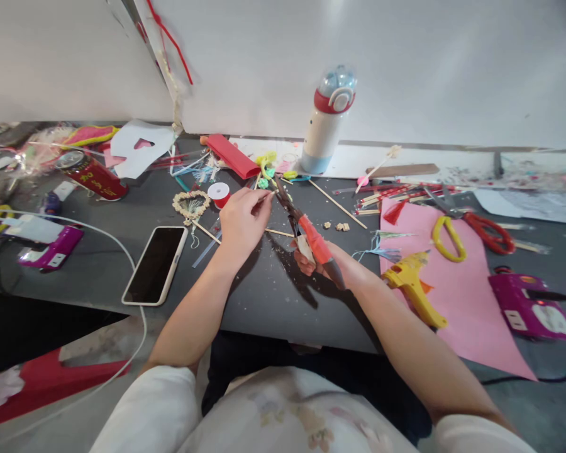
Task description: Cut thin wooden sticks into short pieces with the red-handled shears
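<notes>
Gripping these pliers [311, 236] in my right hand [343, 258], over the middle of the gray table [261, 314]. My left hand [245, 217] is pinching its fingertips together by the pliers' nose, can't tell on what. Phone [155, 267] is lying to my left, yellow glue gun [411, 286] is sitting on pink paper [476, 327] to my right.

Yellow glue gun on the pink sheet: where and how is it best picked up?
Probably by its handle, coming from the near side and above. The yellow glue gun lies on its side on the pink sheet, its handle slanting nearward and right, while the apparent nozzle points away. The right grip holds pliers, so would likely need freeing first.
</notes>
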Available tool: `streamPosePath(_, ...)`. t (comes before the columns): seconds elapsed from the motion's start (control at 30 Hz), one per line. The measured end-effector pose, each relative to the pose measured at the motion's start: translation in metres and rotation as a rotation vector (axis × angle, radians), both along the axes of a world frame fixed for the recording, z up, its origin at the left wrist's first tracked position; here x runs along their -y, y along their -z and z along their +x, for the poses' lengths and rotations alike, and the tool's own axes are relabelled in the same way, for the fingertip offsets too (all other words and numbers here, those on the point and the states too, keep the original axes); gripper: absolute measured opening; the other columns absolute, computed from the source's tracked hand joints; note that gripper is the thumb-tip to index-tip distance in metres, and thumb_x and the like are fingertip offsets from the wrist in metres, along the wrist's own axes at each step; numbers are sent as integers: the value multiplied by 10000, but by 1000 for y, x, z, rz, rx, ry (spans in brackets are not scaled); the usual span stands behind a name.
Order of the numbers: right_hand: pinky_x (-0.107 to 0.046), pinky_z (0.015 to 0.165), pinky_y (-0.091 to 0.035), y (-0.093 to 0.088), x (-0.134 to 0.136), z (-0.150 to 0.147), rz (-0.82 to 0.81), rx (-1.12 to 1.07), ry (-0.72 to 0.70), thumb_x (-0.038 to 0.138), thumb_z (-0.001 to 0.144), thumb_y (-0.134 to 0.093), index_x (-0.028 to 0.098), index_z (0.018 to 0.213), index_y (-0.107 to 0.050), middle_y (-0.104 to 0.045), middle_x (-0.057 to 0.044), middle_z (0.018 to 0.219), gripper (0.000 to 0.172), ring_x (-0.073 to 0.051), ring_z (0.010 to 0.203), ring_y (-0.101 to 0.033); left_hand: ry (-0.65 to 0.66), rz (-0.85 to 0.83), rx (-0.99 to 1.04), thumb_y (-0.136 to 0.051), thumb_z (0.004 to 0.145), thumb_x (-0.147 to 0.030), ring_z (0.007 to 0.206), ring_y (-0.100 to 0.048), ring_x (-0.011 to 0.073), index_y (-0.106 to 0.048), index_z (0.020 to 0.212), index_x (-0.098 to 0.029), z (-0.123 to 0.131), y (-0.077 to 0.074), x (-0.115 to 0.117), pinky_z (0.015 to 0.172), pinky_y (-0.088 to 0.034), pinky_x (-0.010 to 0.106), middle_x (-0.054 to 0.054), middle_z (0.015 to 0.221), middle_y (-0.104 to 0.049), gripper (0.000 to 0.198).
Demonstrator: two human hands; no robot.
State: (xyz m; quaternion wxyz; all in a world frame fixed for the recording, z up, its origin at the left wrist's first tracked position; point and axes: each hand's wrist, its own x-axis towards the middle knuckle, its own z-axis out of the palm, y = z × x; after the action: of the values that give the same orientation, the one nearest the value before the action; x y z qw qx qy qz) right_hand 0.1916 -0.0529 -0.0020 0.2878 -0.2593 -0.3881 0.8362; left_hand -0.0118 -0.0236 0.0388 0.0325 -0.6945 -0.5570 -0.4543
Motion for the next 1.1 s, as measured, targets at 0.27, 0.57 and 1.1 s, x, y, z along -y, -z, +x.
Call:
streamPosePath(0.27, -259, 545, -370, 1, 0, 1, 5, -12, 13, 409, 938, -550, 180, 1023, -622, -479, 18, 698, 255, -102, 562, -436, 24, -5, 1, -611, 916, -273, 651, -580, 117, -739, 879, -193, 1, 1, 1, 645, -443, 251, 5, 729, -670, 156)
streamPosePath(0.57, -269, 536, -373, 3, 0, 1, 41, -11, 16, 401, 924, -566, 182, 1055, -608, -465, 18, 706, 258, -111, 565, -436, 29, -48, 3, -597, 928, -279, 674, -585, 124, -731, 881, -190, 2, 0, 1, 664, -447, 258, 9, 745, -670, 168)
streamPosePath(1.1, -300, 599, -317, -6, 4, 6, 124, -8, -17, 652, 768, -677, 201, 1001, -565, -455, 0, 775, 520, -134, 624, -398, 66, -93, -20, -579, 946, -291, 753, -635, 138, -740, 911, -213, -3, 3, -3, 677, -470, 255, 12, 806, -704, 183)
